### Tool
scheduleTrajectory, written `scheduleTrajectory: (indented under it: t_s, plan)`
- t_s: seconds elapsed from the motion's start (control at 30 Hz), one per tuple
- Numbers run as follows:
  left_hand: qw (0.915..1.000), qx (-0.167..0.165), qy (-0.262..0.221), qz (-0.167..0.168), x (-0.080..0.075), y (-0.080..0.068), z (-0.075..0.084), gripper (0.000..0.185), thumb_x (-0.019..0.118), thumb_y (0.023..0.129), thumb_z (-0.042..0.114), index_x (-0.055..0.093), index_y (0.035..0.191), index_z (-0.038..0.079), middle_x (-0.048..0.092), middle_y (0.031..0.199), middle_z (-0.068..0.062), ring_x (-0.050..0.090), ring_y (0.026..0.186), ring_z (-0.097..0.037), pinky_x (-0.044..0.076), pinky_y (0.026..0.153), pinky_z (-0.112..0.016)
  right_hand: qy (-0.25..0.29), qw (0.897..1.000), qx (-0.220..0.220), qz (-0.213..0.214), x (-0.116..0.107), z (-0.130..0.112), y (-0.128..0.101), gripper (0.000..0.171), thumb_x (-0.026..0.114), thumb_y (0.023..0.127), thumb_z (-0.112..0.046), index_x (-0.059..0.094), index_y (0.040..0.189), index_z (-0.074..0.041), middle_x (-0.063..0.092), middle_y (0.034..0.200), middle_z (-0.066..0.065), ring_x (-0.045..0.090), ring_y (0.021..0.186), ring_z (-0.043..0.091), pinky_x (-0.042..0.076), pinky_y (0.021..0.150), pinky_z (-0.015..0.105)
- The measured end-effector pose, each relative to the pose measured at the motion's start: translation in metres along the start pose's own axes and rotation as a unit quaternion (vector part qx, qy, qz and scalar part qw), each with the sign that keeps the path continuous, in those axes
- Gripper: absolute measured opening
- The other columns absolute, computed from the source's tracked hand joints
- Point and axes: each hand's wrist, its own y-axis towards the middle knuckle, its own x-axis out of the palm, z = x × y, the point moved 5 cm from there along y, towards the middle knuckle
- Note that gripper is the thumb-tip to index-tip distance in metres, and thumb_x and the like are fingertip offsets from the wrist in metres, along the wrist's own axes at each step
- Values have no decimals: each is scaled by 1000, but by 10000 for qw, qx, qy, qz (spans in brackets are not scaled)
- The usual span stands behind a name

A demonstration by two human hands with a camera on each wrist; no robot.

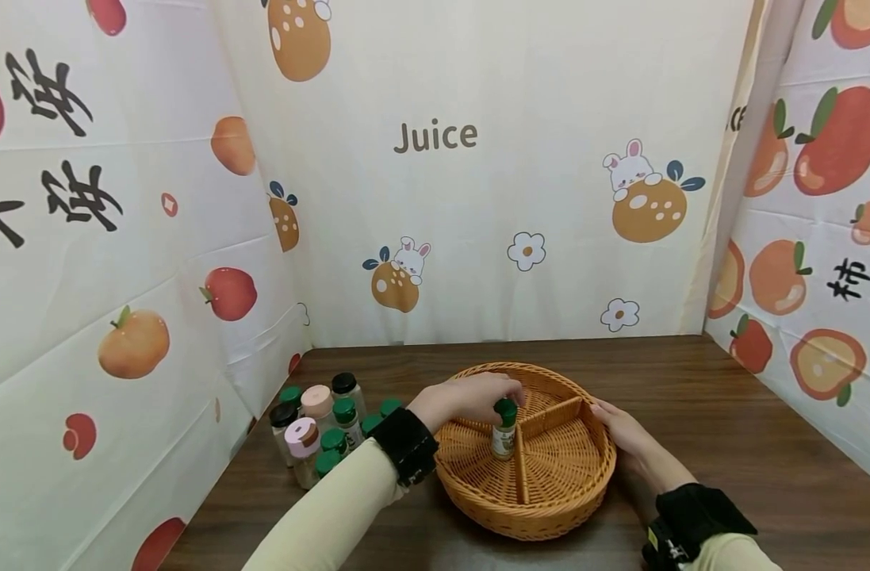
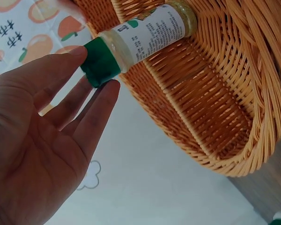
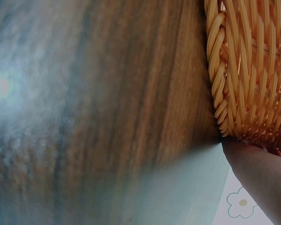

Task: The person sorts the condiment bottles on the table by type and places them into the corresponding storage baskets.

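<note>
We have the left hand (image 1: 470, 399) reaching in over the near-left rim of the basket (image 1: 549, 519), forearm angled up from lower left, wrist strap on; its fingers (image 2: 91, 112) are nearly straight, the tips pinching the green cap of the spice jar (image 1: 504, 432) standing inside the basket. Our right hand (image 1: 620, 432) lies flat against the basket's right outer wall, fingers extended along the rim, wrist strapped and drawn back toward us.
</note>
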Motion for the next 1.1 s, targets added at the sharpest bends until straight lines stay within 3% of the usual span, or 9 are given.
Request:
scheduleTrajectory:
  t_s: [0.13, 0.23, 0.63, 0.9, 1.1]
  plan:
    - [9994, -46, -331, 82, -2, -6, -3, 43, 66, 95, 9, 57, 137, 19, 60, 138, 1, 58, 124, -12, 50, 98, -23, -41, 10000, -3, -5, -1, 0, -1, 61, 19, 111, -31, -4, 158, 0, 5, 161, 35, 19, 147, 52, 37, 113, 59]
    - [9990, -58, -405, 167, -4, -12, -7, 42, 67, 96, 14, 57, 136, 20, 60, 137, 2, 56, 128, -14, 49, 102, -26, -47, 10000, 40, 2, -3, 0, -1, 62, 19, 111, -32, -4, 158, 0, 5, 161, 34, 17, 147, 52, 35, 114, 59]
    - [9989, -302, 94, 351, -19, -58, -21, 38, 65, 98, 19, 58, 135, 22, 57, 140, 3, 53, 132, -16, 47, 107, -32, -40, 10000, -1, -39, -5, -1, -1, 60, 17, 111, -29, -5, 157, 2, 3, 161, 35, 15, 147, 52, 35, 115, 58]
    - [9948, -841, 376, 428, -17, -95, -40, 35, 68, 96, 22, 62, 130, 27, 60, 134, 5, 60, 115, -14, 53, 93, -33, -27, 10000, 11, -71, -4, -1, 0, 59, 17, 111, -28, -4, 157, 2, 4, 161, 35, 16, 148, 52, 35, 114, 57]
    - [9917, -1190, 224, 441, -17, -112, -56, 38, 68, 95, 18, 61, 133, 19, 61, 134, 1, 58, 125, -20, 51, 100, -41, -4, 9999, -5, -118, -1, -2, 0, 60, 17, 111, -29, -5, 157, 2, 3, 160, 35, 14, 148, 52, 33, 115, 58]
